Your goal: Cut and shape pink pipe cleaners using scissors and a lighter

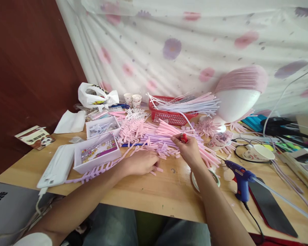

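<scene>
A wide heap of pink and purple fuzzy stems [166, 131] covers the middle of the table. My left hand [145, 162] rests low at the heap's front edge, fingers curled down, with short pink pieces [157, 169] beside the fingertips; what they pinch, if anything, is hidden. My right hand [187, 145] is closed around a small red tool [183, 138] over the right part of the heap. A purple braided strip [100, 169] runs along the left, partly behind my left forearm.
White boxes of beads [78, 160] and a power strip [56, 164] stand left. Behind the heap is a red basket [169, 117] of stems. A blue glue gun [240, 179], a tape roll [215, 178], a paper cup [259, 152] and a white head form [237, 102] are right.
</scene>
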`<state>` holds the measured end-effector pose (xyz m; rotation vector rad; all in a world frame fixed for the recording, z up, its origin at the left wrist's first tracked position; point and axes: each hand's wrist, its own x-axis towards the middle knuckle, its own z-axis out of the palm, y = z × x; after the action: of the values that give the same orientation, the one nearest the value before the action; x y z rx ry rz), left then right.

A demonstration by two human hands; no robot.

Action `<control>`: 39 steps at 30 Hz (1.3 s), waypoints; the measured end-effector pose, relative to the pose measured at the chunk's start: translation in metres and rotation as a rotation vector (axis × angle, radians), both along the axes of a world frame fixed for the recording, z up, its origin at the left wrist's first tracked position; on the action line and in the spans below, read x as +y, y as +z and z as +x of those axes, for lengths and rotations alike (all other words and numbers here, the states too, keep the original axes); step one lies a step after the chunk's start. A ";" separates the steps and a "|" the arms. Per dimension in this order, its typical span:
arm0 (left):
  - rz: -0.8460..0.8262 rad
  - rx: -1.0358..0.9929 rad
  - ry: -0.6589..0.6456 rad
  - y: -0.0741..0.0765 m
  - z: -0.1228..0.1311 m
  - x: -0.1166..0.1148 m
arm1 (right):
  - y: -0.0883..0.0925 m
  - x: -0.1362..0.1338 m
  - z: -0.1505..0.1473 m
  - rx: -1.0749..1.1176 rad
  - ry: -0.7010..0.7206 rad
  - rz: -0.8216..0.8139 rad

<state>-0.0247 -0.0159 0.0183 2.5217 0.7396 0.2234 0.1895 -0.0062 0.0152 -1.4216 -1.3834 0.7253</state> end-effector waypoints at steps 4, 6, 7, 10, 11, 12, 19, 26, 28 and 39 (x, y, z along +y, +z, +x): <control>-0.174 -0.052 0.025 0.004 -0.005 0.010 | 0.001 -0.001 -0.001 0.003 0.026 -0.019; -0.320 -0.097 0.053 0.008 -0.009 0.016 | 0.003 -0.002 -0.001 0.011 0.055 -0.045; -0.390 -0.128 0.068 0.010 -0.011 0.019 | 0.003 -0.003 -0.002 0.011 0.083 -0.062; -0.541 -0.319 0.142 0.019 -0.020 0.029 | 0.003 -0.005 -0.007 -0.020 0.219 -0.136; -0.592 -0.405 0.178 0.022 -0.022 0.032 | 0.002 -0.006 -0.010 -0.036 0.263 -0.150; -0.638 -0.506 0.242 0.023 -0.025 0.035 | 0.001 -0.007 -0.014 -0.048 0.297 -0.154; -0.839 -1.060 0.584 0.014 -0.027 0.048 | -0.007 -0.015 -0.032 -0.321 0.393 -0.099; -0.996 -1.197 0.635 0.007 -0.021 0.047 | -0.015 -0.016 -0.034 -0.726 0.414 -0.007; -1.037 -1.216 0.648 0.004 -0.017 0.046 | -0.012 -0.017 -0.034 -0.694 0.407 -0.028; -0.913 -0.977 0.530 -0.008 0.004 0.026 | 0.002 -0.018 -0.032 0.279 0.158 0.018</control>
<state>-0.0210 0.0104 0.0103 1.1008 0.7913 0.9512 0.1576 -0.0238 0.0176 -1.1560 -1.2871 0.9720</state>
